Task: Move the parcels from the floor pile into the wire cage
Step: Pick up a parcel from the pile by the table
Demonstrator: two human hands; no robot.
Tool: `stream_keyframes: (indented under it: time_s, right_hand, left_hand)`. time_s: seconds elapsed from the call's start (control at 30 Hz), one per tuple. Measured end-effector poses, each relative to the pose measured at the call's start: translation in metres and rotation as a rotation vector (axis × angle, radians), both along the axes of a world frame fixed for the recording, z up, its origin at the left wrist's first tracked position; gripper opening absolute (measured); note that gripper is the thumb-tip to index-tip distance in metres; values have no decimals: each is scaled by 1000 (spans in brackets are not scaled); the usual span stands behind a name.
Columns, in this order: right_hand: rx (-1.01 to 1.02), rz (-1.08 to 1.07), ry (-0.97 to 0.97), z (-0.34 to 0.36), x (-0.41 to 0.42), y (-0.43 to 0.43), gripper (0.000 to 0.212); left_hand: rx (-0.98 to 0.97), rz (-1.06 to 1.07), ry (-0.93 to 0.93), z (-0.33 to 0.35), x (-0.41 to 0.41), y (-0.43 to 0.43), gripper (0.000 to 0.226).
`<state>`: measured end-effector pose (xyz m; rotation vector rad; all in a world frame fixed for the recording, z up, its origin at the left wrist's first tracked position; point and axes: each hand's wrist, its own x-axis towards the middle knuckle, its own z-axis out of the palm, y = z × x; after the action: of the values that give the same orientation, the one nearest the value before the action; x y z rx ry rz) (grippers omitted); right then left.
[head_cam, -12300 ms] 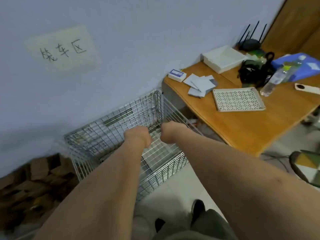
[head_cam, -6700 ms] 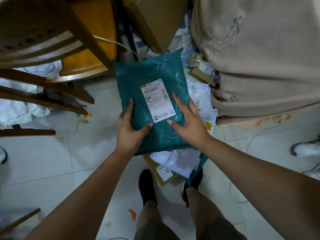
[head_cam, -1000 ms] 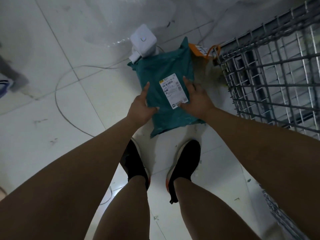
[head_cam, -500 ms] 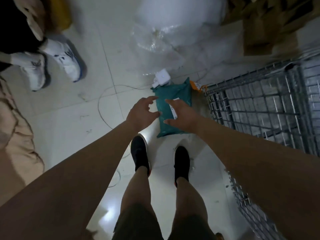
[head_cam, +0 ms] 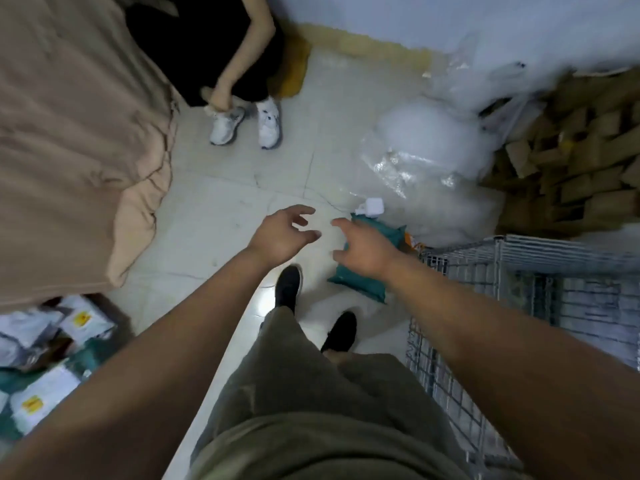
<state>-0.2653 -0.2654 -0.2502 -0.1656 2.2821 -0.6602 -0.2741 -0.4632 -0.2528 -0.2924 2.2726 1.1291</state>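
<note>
Looking down through the head camera at a pale tiled floor (head_cam: 225, 209). Stretching the left hand (head_cam: 280, 233) forward over bare tile, fingers spread apart and lightly curled, gripping nothing. Stretching the right hand (head_cam: 363, 251) forward beside it, fingers likewise spread and loose, gripping nothing, overlapping the middle of a teal plastic mailer parcel (head_cam: 362, 285) in the view. Seeing that parcel lying flat on the floor, outside the silver wire-mesh cage (head_cam: 502, 268), just beside its near corner, one end close to a small white rounded box (head_cam: 373, 206), an orange tag (head_cam: 411, 241) poking out between parcel and cage. Standing in black shoes (head_cam: 289, 285) just short of the parcel. Seeing more parcels, white and teal plastic mailers with yellow labels (head_cam: 52, 358), heaped at the lower left, well apart from the cage. Taking in a crumpled clear plastic bag (head_cam: 415, 150) beyond the parcel, a stack of brown cardboard boxes (head_cam: 571, 161) behind the cage, a large beige cloth (head_cam: 69, 133) at the left, and another person's white sneakers (head_cam: 268, 123) at the far side of the floor.
</note>
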Motion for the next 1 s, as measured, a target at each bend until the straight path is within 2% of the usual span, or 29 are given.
stream_keyframes:
  time_s: [0.17, 0.37, 0.77, 1.0]
  right_hand:
    - [-22, 181, 6, 51, 17, -66, 70]
    - [-11, 378, 3, 81, 32, -161, 74]
    - [-10, 711, 1, 101, 119, -377, 73]
    - [-71, 852, -46, 102, 170, -468, 73]
  left_hand:
    - [-73, 145, 42, 54, 61, -61, 48]
    - [-176, 242, 32, 80, 127, -136, 49]
    - [-274, 613, 14, 101, 291, -308, 54]
    - [-334, 809, -10, 110, 357, -365, 63]
